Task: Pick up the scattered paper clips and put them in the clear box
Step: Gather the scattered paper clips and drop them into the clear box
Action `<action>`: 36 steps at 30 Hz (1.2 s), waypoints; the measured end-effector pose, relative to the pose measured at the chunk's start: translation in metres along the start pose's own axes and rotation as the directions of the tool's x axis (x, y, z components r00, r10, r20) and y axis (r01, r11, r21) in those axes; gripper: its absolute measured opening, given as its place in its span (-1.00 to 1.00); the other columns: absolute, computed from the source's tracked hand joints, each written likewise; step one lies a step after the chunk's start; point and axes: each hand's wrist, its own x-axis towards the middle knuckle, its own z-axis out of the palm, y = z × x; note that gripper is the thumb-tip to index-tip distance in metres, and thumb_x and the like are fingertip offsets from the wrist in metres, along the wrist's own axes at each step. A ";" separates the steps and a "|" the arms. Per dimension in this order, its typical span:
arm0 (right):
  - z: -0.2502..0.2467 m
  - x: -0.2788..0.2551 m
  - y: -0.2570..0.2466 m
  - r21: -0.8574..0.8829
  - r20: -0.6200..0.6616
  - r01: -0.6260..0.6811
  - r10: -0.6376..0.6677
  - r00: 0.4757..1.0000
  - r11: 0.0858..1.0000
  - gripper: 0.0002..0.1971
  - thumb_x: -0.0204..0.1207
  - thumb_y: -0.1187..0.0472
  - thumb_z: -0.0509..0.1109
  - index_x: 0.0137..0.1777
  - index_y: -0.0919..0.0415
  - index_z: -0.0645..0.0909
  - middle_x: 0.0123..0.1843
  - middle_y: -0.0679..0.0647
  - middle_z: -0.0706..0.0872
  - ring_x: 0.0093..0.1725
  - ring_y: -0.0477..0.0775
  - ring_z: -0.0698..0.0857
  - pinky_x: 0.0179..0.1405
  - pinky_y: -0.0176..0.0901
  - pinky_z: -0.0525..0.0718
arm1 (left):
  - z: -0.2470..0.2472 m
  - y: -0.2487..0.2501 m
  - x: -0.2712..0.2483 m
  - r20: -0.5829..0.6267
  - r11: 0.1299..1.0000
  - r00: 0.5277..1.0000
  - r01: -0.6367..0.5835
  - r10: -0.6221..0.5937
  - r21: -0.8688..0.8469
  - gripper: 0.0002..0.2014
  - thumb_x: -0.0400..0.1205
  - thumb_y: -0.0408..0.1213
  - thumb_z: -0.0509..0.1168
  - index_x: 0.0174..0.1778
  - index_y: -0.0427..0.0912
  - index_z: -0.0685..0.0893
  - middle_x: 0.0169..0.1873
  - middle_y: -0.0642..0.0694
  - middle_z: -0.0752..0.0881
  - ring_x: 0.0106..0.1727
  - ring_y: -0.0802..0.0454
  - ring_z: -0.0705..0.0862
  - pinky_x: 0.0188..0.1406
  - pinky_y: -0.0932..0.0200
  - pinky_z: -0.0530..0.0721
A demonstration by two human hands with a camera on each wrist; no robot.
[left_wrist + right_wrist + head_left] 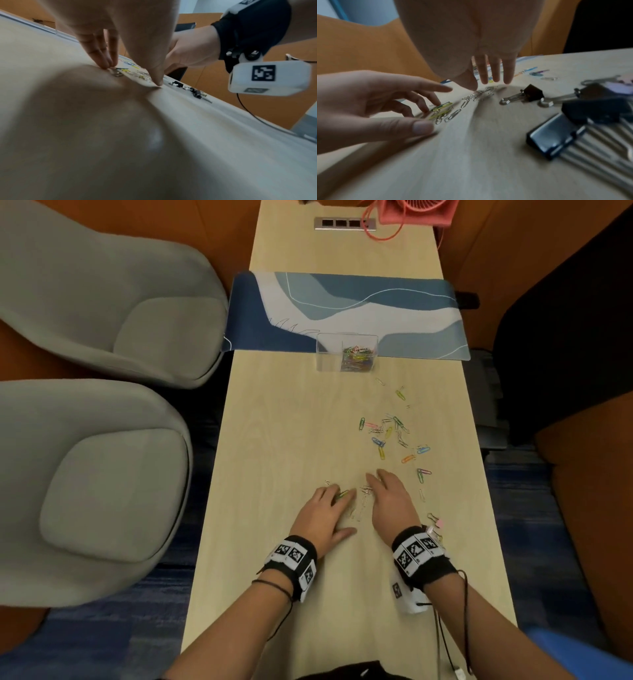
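We are resting our left hand (323, 517) on the table (274, 440), fingers spread, touching a green clip (441, 106), silver clips (359, 505) lying between, our right hand (390, 501) hovering flat, fingers straight, holding nothing, coloured clips (390, 436) scattering beyond, box (346, 352) sitting farther back.

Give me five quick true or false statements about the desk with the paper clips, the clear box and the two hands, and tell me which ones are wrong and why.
1. The clear box already holds some coloured paper clips. True.
2. The left hand is lifted well above the table. False: its fingertips are down on the table, on a green paper clip.
3. Scattered paper clips lie on the table between the box and the hands. True.
4. The right hand holds a binder clip. False: its fingers are spread over silver paper clips; the binder clips lie untouched beside it.
5. The box stands by the desk mat's near edge. True.
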 end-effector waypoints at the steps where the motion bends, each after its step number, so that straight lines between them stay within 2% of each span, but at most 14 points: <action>1: 0.001 -0.002 0.000 0.011 0.033 -0.035 0.034 0.999 0.999 -0.34 0.38 0.59 0.28 0.52 0.28 0.43 0.54 0.33 0.42 0.53 0.32 0.40 0.51 0.07 0.41 | 0.000 0.005 0.003 0.000 1.000 1.000 0.010 -0.010 0.008 -0.32 0.57 0.11 0.37 0.59 0.00 0.39 0.44 -0.21 0.48 0.39 -0.17 0.44 0.31 -0.03 0.58; 4: -0.001 -0.004 -0.001 0.035 0.115 -0.101 0.097 0.989 0.994 -0.29 0.43 0.61 0.18 0.61 0.24 0.30 0.64 0.23 0.27 0.62 0.19 0.24 0.59 -0.17 0.16 | 0.007 0.016 0.014 -0.062 0.998 0.998 0.023 -0.027 -0.059 -0.65 0.60 -0.15 0.41 0.29 -0.15 0.68 0.24 -0.25 0.61 0.22 -0.23 0.56 0.05 -0.06 0.73; 7: -0.005 -0.003 -0.002 0.060 0.098 -0.139 0.132 0.986 0.989 -0.31 0.44 0.61 0.17 0.60 0.26 0.32 0.61 0.23 0.34 0.59 0.18 0.32 0.53 -0.27 0.16 | 0.008 0.012 0.018 -0.091 0.984 0.991 0.086 -0.101 -0.153 -0.83 0.64 -0.30 0.34 0.02 -0.30 0.78 -0.04 -0.22 0.68 0.02 -0.20 0.62 -0.02 -0.04 0.69; 11: -0.001 -0.010 -0.015 -0.171 0.110 0.031 -0.012 0.994 0.985 -0.44 0.52 0.31 0.36 0.53 0.35 0.38 0.49 0.39 0.46 0.45 0.37 0.47 0.50 0.11 0.43 | -0.003 0.008 0.017 -0.068 0.981 0.993 0.079 -0.092 -0.175 -0.91 0.49 -0.47 0.39 -0.19 -0.31 0.81 -0.25 -0.21 0.75 -0.23 -0.22 0.69 -0.20 -0.03 0.73; 13: 0.001 -0.017 -0.028 -0.324 0.131 0.083 -0.043 0.991 0.943 -0.42 0.49 0.10 0.46 0.46 0.33 0.49 0.43 0.41 0.53 0.36 0.39 0.55 0.37 0.16 0.55 | -0.011 0.006 0.018 -0.082 0.971 0.988 0.111 -0.131 -0.210 -0.88 0.49 -0.45 0.37 -0.18 -0.27 0.83 -0.24 -0.18 0.79 -0.20 -0.18 0.73 -0.10 0.02 0.72; 14: 0.001 -0.020 -0.033 -0.372 0.155 0.104 -0.048 0.987 0.922 -0.43 0.52 0.09 0.44 0.48 0.33 0.47 0.44 0.41 0.51 0.35 0.37 0.56 0.35 0.13 0.56 | -0.015 0.004 0.018 -0.084 0.959 0.982 0.144 -0.169 -0.243 -0.86 0.51 -0.42 0.36 -0.16 -0.23 0.84 -0.21 -0.15 0.81 -0.18 -0.12 0.75 -0.04 0.09 0.70; 16: 0.000 -0.023 -0.038 -0.376 0.217 0.129 -0.049 0.975 0.917 -0.48 0.60 0.34 0.25 0.56 0.35 0.30 0.53 0.39 0.37 0.38 0.34 0.47 0.35 0.05 0.53 | -0.019 -0.002 0.019 -0.091 0.916 0.957 0.232 -0.275 -0.328 -0.85 0.50 -0.37 0.39 -0.14 -0.17 0.86 -0.19 -0.08 0.84 -0.15 0.00 0.76 0.00 0.23 0.66; 18: -0.007 -0.021 -0.039 -0.361 0.254 0.161 -0.070 0.965 0.918 -0.48 0.53 0.54 0.12 0.53 0.39 0.30 0.48 0.36 0.38 0.32 0.30 0.46 0.25 0.01 0.56 | -0.020 -0.010 0.019 -0.098 0.862 0.927 0.292 -0.361 -0.413 -0.87 0.47 -0.37 0.43 -0.16 -0.13 0.88 -0.20 -0.02 0.86 -0.16 0.09 0.77 0.01 0.32 0.66; 23: -0.021 0.002 -0.045 -0.426 0.415 0.322 -0.134 0.900 0.846 -0.66 0.52 0.59 0.13 0.22 0.42 0.57 0.25 0.31 0.55 0.23 0.28 0.53 0.17 0.02 0.61 | -0.031 -0.014 0.027 -0.123 0.783 0.901 0.287 -0.417 -0.552 -0.90 0.42 -0.43 0.52 -0.23 -0.17 0.88 -0.32 -0.04 0.84 -0.26 0.08 0.78 -0.09 0.28 0.73; 28: -0.031 0.029 -0.051 -0.418 0.512 0.382 -0.134 0.849 0.824 -0.73 0.52 0.58 0.18 0.10 0.41 0.64 0.12 0.30 0.63 0.08 0.30 0.66 0.02 0.04 0.63 | -0.063 -0.015 0.050 -0.174 0.676 0.850 0.253 -0.497 -0.692 -0.89 0.40 -0.47 0.54 -0.25 -0.18 0.87 -0.34 -0.03 0.83 -0.30 0.09 0.78 -0.18 0.31 0.76; 30: -0.039 0.047 -0.045 -0.360 0.478 0.276 -0.079 0.875 0.891 -0.77 0.52 0.52 0.23 0.03 0.38 0.68 0.04 0.27 0.70 0.03 0.27 0.71 0.01 0.00 0.67 | -0.082 -0.017 0.064 -0.193 0.623 0.828 0.221 -0.526 -0.751 -0.90 0.40 -0.45 0.56 -0.23 -0.18 0.87 -0.32 -0.01 0.84 -0.29 0.13 0.79 -0.15 0.30 0.76; 33: -0.056 0.076 -0.019 -0.031 0.330 -0.078 0.084 0.940 0.996 -0.92 0.37 0.35 0.47 -0.19 0.29 0.80 -0.16 0.12 0.83 -0.10 0.10 0.77 0.00 -0.15 0.73 | -0.116 -0.025 0.099 -0.245 0.595 0.815 0.146 -0.525 -0.790 -0.90 0.41 -0.41 0.59 -0.20 -0.18 0.87 -0.30 -0.01 0.85 -0.27 0.17 0.78 -0.09 0.28 0.77; 34: -0.064 0.085 -0.010 0.148 0.305 -0.209 0.156 0.940 0.967 -0.94 0.30 0.34 0.54 -0.24 0.27 0.82 -0.22 0.10 0.84 -0.16 0.06 0.79 -0.04 -0.17 0.76 | -0.127 -0.028 0.112 -0.264 0.591 0.813 0.118 -0.518 -0.798 -0.90 0.41 -0.40 0.59 -0.20 -0.18 0.88 -0.29 -0.02 0.85 -0.25 0.15 0.79 -0.07 0.25 0.77; 36: -0.080 0.099 0.004 0.516 0.323 -0.421 0.286 0.902 0.746 -0.92 0.25 0.40 0.60 -0.25 0.32 0.83 -0.25 0.17 0.85 -0.25 0.08 0.83 -0.15 -0.17 0.81 | -0.148 -0.035 0.141 -0.296 0.578 0.815 0.057 -0.498 -0.814 -0.90 0.41 -0.37 0.61 -0.19 -0.18 0.88 -0.28 -0.04 0.86 -0.21 0.06 0.82 -0.03 0.17 0.79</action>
